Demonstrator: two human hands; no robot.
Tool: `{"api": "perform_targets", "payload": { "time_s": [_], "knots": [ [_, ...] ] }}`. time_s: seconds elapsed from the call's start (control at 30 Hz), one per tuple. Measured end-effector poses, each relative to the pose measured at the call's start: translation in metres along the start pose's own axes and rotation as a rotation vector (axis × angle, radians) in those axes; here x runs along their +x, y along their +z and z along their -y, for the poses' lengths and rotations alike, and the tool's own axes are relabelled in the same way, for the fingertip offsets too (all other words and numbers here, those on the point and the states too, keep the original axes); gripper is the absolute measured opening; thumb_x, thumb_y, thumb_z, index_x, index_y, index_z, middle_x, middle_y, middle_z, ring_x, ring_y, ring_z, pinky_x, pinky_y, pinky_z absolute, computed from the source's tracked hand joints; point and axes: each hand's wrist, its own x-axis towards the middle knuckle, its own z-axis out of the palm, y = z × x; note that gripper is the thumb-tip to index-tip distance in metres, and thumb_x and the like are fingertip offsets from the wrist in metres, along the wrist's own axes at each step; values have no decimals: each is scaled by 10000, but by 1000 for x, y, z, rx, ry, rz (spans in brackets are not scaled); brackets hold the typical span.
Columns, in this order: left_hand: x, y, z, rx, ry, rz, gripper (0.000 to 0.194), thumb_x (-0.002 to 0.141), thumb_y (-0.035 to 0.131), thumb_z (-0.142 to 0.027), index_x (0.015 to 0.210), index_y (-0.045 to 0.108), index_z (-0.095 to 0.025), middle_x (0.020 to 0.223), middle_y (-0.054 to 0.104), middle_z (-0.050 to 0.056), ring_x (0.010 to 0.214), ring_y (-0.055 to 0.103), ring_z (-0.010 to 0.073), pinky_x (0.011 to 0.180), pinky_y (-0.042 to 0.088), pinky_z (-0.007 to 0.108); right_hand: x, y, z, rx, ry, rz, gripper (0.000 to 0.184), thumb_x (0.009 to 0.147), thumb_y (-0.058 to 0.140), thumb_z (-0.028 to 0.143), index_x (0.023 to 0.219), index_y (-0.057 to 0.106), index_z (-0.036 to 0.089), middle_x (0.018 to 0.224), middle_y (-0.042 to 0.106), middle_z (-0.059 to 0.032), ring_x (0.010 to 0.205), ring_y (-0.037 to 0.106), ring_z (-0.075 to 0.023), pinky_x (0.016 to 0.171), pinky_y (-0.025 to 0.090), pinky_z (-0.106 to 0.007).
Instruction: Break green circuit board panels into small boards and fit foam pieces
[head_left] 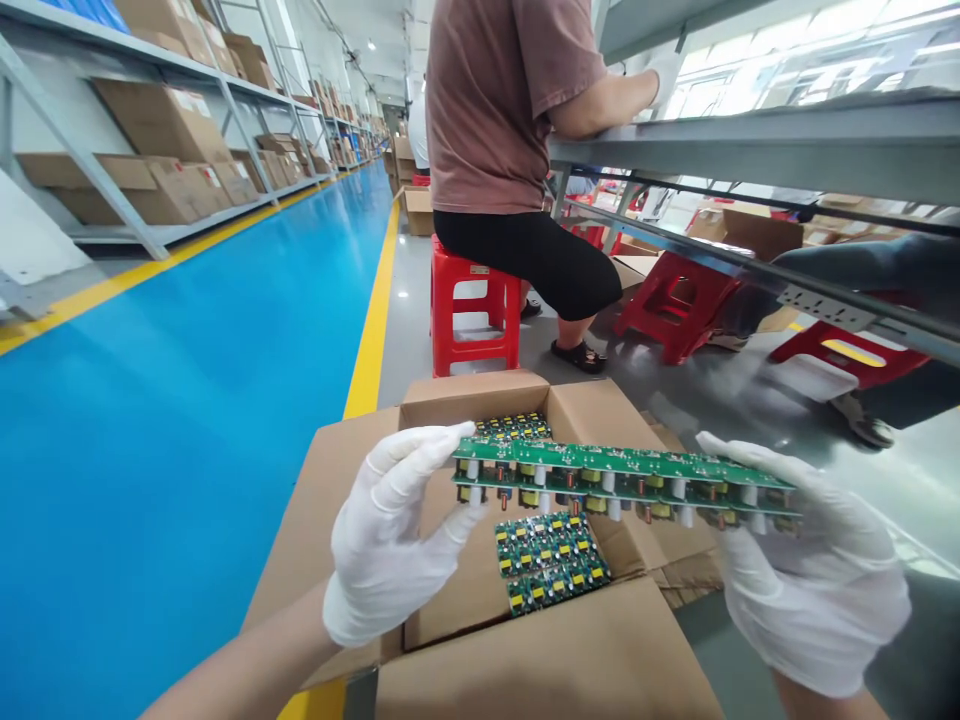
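Note:
Two stacked green circuit boards [600, 462] are held level above an open cardboard box [592, 650], their components facing down. My left hand [397, 530], in a white glove, pinches their left end between fingers and thumb. At the right end, my right hand [810, 570], gloved too, grips them the same way. Inside the box lie more circuit boards [551, 555] with yellow and white parts showing, and another group of boards [517, 427] sits at its far side. The held boards hide part of the box's inside.
A person [510, 110] sits on a red stool [476, 310] at a grey workbench [765, 145]. More red stools [675, 300] stand under the bench. Shelves with cartons [172, 190] line the left, beyond a blue floor lane [187, 400] edged in yellow.

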Motion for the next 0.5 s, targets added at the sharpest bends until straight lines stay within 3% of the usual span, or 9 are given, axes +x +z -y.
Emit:
{"api": "perform_targets", "payload": {
  "time_s": [0.2, 0.5],
  "knots": [
    [-5, -2, 0, 45, -11, 9, 717, 707, 707, 16, 1327, 541, -305, 1185, 606, 86, 1084, 627, 283, 886, 591, 477, -3, -1, -1, -47, 60, 4, 487, 669, 800, 276, 1135, 664, 238, 1143, 685, -117, 986, 676, -315, 921, 538, -517],
    [-5, -2, 1, 96, 0, 14, 752, 703, 722, 1, 1350, 516, -324, 1220, 608, 83, 1089, 629, 280, 900, 586, 471, -3, -3, 1, 17, -10, 7, 513, 678, 775, 174, 1171, 640, 216, 1172, 672, -116, 1039, 670, -267, 874, 582, -378]
  ]
}}
